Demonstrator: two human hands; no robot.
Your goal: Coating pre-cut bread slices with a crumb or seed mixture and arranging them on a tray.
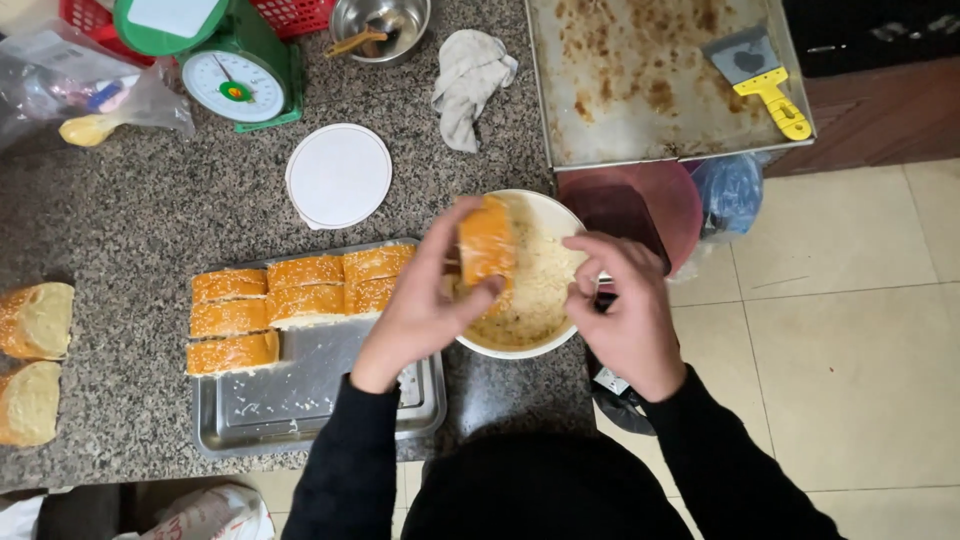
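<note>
Bread (486, 245), an orange-crusted piece with crumbs on it, is held by the left hand (425, 300) over the white bowl (563, 215) of pale shreds at the near edge of the speckled tabletop (130, 220).

At the far left edge of the tabletop lie two cut pieces of pale bread (35, 320), one behind the other. Farther back sit a clear plastic bag (70, 90) and a green kitchen scale (240, 80) with a round dial. Right of the pale bread a metal tray (300, 400) holds rows of orange coated slices (290, 300) at its far end, and its near part is bare metal. Behind the tray lies a round white lid (338, 175). Farther back stand a small steel bowl (380, 25) and a crumpled grey cloth (470, 85).

The left hand's fingers are closed around the bread, thumb on the near side, the piece standing upright above the bowl's left half. The right hand (625, 310) hovers over the bowl's right rim with its fingers (590, 275) curled and pinched together; whether they hold any shreds cannot be told.

Far right, a stained baking sheet (640, 80) carries a scraper with a yellow handle (765, 80). Below it are a dark red bin (640, 200) and the tiled floor (850, 350).
</note>
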